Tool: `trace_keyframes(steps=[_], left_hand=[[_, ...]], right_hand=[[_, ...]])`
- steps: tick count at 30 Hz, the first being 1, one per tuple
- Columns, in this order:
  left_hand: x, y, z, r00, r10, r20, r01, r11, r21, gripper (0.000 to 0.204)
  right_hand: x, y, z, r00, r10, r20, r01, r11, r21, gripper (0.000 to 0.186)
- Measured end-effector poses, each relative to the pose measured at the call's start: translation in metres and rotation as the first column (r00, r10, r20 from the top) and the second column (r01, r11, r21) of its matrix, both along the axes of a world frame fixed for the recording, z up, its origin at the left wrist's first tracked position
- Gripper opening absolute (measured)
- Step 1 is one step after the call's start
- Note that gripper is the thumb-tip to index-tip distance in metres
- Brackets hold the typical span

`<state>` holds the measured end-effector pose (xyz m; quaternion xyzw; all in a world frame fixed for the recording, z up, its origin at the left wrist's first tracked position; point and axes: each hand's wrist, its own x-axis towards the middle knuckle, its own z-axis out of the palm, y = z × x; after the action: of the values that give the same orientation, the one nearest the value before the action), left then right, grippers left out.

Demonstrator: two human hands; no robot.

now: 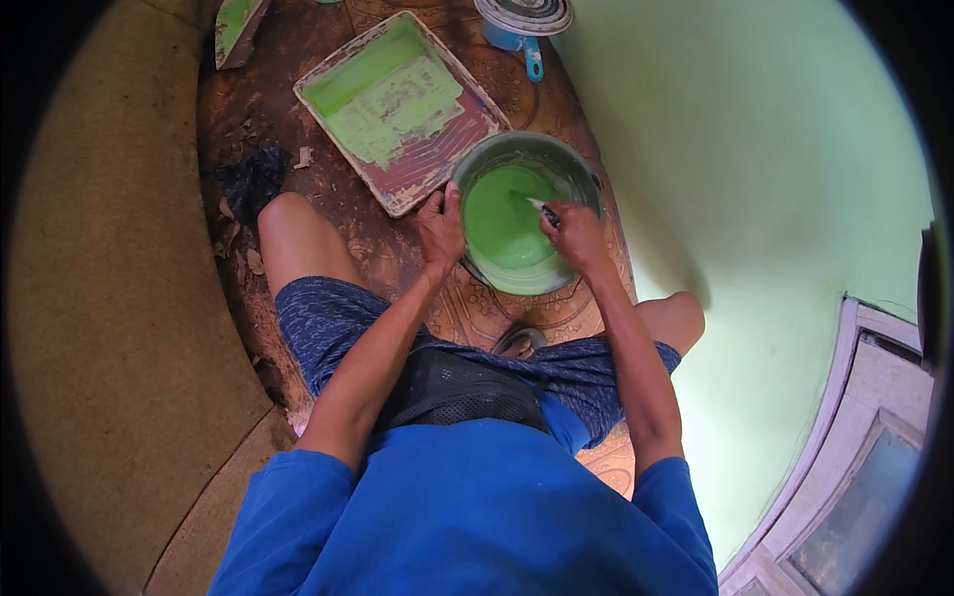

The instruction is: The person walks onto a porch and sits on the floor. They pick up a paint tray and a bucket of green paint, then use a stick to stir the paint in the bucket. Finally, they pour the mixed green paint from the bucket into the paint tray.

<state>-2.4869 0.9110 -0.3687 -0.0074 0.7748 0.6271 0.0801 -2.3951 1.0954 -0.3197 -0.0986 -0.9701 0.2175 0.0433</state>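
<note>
A dark bucket [527, 142] of green paint [507, 233] stands between my knees. My left hand [442, 228] grips its left rim, thumb along the edge. My right hand [571, 228] is closed on a small tool [538, 205] with a pale shaft and dark handle, which dips into the paint; its tip is hidden. A paint tray [392, 206] smeared with green lies just beyond the bucket to the left.
A blue pot [505, 38] with a lid and handle sits at the back, a green-smeared piece [233, 35] at the back left, a crumpled black bag [253, 179] by my left knee. A brown padded surface [109, 298] borders the left; a pale green wall [755, 169] and white-framed panel [850, 417] the right.
</note>
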Motion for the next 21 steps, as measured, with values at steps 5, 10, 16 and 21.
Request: trace_keyframes(steps=[5, 10, 16, 21], left_hand=[[-0.001, -0.001, -0.001, 1.000, 0.004, 0.007, -0.004, 1.000, 0.006, 0.041], [0.000, -0.001, -0.003, 1.000, -0.001, 0.031, 0.001, 1.000, 0.008, 0.039], [0.000, -0.001, 0.001, 1.000, 0.008, -0.003, -0.008, 1.000, 0.013, 0.041], [-0.001, -0.003, 0.004, 0.999, -0.025, 0.028, 0.025, 1.000, 0.000, 0.041]], right_hand=[[0.006, -0.032, -0.004, 0.988, 0.100, 0.118, -0.101, 0.995, 0.006, 0.024], [0.022, -0.052, 0.010, 0.958, 0.202, 0.206, -0.193, 0.979, -0.062, 0.023], [0.024, -0.034, 0.022, 0.941, 0.123, 0.316, -0.094, 0.990, -0.106, 0.025], [0.004, -0.010, 0.035, 0.979, -0.029, 0.200, 0.062, 0.985, -0.162, 0.022]])
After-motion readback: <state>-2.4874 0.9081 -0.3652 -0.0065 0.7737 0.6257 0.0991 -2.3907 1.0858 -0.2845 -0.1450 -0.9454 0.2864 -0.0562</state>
